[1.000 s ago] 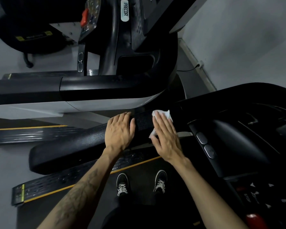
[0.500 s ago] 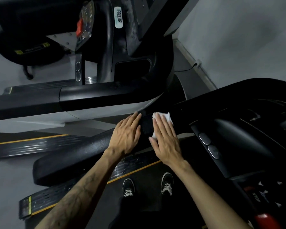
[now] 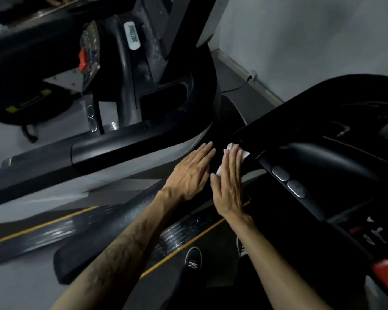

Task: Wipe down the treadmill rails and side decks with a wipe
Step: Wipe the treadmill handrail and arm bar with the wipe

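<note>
Both hands — right hand (image 3: 230,186) pressing the wipe (image 3: 233,151) — have slid farther up the rail (image 3: 112,229).

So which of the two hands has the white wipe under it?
The right hand. Its flat fingers press the white wipe onto the black rail. The left hand lies bare on the rail beside it.

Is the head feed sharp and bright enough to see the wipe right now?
Head view: dim, with motion blur; the black rail loses detail in shadow. The white wipe stands out under the right hand, edges soft. Wide-angle bending at the frame borders.
</note>
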`<control>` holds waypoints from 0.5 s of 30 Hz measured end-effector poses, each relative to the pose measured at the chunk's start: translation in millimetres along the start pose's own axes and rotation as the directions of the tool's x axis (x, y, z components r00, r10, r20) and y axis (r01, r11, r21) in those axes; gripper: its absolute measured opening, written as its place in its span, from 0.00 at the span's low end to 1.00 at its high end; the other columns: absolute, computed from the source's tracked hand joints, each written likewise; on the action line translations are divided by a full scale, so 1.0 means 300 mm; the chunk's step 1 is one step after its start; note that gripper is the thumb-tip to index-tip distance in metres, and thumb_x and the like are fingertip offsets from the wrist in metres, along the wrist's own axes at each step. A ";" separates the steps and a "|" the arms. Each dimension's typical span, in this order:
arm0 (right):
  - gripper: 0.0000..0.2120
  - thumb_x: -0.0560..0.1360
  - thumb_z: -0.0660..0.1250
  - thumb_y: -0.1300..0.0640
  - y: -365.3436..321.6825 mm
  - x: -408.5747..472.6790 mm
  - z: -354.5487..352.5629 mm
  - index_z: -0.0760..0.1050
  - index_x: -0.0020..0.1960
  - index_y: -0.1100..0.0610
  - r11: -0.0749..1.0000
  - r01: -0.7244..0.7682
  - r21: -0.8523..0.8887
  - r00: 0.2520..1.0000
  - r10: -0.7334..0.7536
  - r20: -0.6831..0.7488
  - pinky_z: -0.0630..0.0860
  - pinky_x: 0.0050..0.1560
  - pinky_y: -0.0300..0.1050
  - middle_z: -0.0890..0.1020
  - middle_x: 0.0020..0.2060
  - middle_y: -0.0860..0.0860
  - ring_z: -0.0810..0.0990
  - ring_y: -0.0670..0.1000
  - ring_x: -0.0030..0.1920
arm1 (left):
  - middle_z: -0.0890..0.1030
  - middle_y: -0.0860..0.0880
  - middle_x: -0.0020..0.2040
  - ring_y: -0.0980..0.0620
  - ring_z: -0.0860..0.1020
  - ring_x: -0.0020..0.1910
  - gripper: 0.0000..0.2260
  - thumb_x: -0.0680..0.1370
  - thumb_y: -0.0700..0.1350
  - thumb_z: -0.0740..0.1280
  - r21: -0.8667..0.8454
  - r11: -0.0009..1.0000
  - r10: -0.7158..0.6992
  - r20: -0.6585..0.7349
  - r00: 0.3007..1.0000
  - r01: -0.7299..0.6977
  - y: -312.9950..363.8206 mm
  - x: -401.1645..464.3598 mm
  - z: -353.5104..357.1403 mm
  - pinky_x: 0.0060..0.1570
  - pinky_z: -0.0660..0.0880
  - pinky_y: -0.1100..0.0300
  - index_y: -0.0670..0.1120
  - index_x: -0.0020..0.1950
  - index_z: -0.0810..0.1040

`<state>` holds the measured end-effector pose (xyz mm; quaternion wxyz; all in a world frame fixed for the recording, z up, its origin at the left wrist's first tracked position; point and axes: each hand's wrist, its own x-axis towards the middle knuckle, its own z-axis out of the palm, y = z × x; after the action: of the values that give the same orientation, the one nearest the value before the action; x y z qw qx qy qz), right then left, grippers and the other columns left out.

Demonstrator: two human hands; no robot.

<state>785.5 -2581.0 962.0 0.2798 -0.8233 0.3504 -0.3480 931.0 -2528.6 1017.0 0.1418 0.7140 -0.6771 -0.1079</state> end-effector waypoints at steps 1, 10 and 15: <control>0.32 0.85 0.52 0.52 -0.020 -0.021 0.018 0.50 0.81 0.71 0.998 -0.030 0.064 0.999 0.031 -0.018 0.50 0.80 0.67 0.48 0.82 0.65 0.45 0.65 0.83 | 0.56 0.44 0.84 0.50 0.51 0.83 0.26 0.84 0.43 0.58 0.005 0.999 0.042 0.013 0.999 -0.042 -0.006 0.012 -0.003 0.82 0.49 0.53 0.41 0.83 0.58; 0.35 0.85 0.44 0.38 -0.108 -0.101 0.112 0.44 0.84 0.59 0.852 -0.258 0.455 0.928 0.349 -0.128 0.50 0.83 0.56 0.41 0.84 0.51 0.44 0.53 0.84 | 0.56 0.45 0.84 0.50 0.51 0.83 0.30 0.82 0.51 0.48 -0.095 0.978 0.194 0.088 0.977 -0.186 -0.011 0.022 -0.020 0.82 0.49 0.51 0.42 0.82 0.61; 0.31 0.85 0.46 0.47 -0.037 0.017 0.080 0.41 0.84 0.55 0.820 -0.297 0.489 0.883 0.431 -0.188 0.54 0.81 0.63 0.40 0.83 0.48 0.44 0.48 0.83 | 0.58 0.46 0.84 0.51 0.53 0.83 0.25 0.84 0.41 0.56 -0.095 0.976 0.202 0.051 0.978 -0.196 -0.021 0.030 -0.006 0.81 0.54 0.49 0.44 0.82 0.62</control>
<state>810.8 -2573.0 957.3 0.4683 -0.5934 0.4505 -0.4751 938.2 -2537.1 1017.0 0.1631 0.6319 -0.7437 -0.1447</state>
